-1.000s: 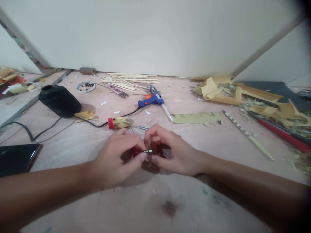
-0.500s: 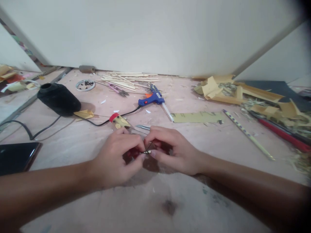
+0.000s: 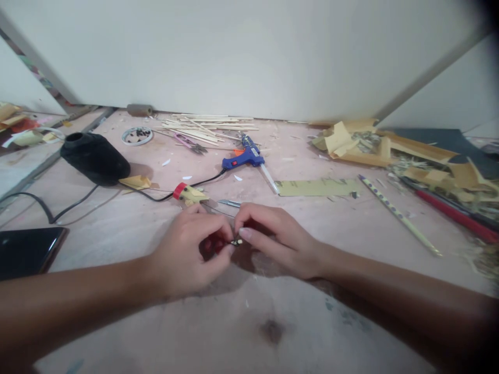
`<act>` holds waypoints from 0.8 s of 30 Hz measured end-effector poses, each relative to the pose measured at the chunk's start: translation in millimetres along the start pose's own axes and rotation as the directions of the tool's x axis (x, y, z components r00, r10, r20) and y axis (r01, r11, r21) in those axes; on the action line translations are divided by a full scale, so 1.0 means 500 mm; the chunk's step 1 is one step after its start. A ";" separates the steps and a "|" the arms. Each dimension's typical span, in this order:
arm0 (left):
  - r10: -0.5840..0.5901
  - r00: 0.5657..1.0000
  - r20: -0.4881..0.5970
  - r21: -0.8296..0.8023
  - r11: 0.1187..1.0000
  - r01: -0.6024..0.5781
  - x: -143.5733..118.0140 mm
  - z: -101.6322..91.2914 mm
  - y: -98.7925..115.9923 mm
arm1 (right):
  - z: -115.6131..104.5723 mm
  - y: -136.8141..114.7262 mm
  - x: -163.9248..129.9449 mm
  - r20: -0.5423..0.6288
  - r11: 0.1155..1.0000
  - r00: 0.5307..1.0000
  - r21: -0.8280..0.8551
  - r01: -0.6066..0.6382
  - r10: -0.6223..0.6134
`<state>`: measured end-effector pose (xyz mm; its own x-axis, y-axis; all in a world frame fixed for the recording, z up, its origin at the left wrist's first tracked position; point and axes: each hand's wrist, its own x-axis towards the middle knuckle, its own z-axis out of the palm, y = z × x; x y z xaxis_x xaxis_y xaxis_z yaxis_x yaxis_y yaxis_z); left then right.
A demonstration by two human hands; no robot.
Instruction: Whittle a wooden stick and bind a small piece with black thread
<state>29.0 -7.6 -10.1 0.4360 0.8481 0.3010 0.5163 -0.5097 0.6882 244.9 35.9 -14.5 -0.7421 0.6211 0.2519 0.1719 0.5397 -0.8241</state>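
Black glass shows at the left edge of the wooden table (image 3: 351, 228), where a phone (image 3: 27, 252) lies flat near the front. Behind it, a black spool (image 3: 94, 158) rests on its side, with a cable (image 3: 47, 210) curling past it towards the left edge. Towards the back edge sits a white ring (image 3: 136, 135) holding small dark bits, and beside that a loose heap of thin wooden sticks (image 3: 202, 129) runs along the wall.

Near the middle of the table the left hand (image 3: 187, 257) is curled, its thumb and fingers pinched on a small red tool (image 3: 212, 244); only part of the red shows between the fingers, so its shape cannot be told. The tool's small metal tip (image 3: 236, 242) pokes out between the two hands. The right hand (image 3: 278, 241) meets the left one there, its fingers loosely bent and its fingertip touching the tip; whether it grips anything cannot be told. Both hands rest low on the table.

Just behind the left hand lies a small yellow piece with a red cap (image 3: 189, 193). Further back lies a blue glue gun (image 3: 244, 158), its cord trailing leftward. To the right of it, a flat strip of paper (image 3: 317, 187) lies beside a striped pencil (image 3: 397, 214). A pile of tan scraps (image 3: 362, 143) fills the back right corner, with a red stick (image 3: 454, 217) near the right edge.
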 end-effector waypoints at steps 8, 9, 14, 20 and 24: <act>-0.021 1.000 0.023 -0.002 1.000 0.021 0.002 -0.002 0.000 | 0.005 0.001 0.000 -0.016 0.999 0.999 0.002 -0.032 0.032; -0.024 0.999 0.025 0.002 1.000 0.024 0.002 -0.002 0.000 | 0.006 0.001 0.001 -0.011 0.999 0.999 -0.013 -0.033 0.033; -0.024 0.999 0.043 0.038 0.999 0.022 0.003 -0.001 0.000 | 0.005 0.000 0.003 -0.014 0.998 0.998 -0.043 -0.056 0.055; -0.079 0.993 0.090 0.099 0.993 0.070 0.010 -0.001 -0.001 | 0.003 -0.002 0.004 -0.044 0.997 0.996 0.010 -0.076 0.076; -0.102 0.989 0.103 0.163 0.983 0.085 0.012 0.001 -0.002 | 0.002 0.000 0.005 -0.059 0.997 0.995 0.031 -0.076 0.077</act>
<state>31.5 -1.9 -9.0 0.4544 0.8764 0.1594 0.6645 -0.4527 0.5946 242.4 36.9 -14.2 -0.6871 0.6935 0.2168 0.2074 0.4731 -0.8562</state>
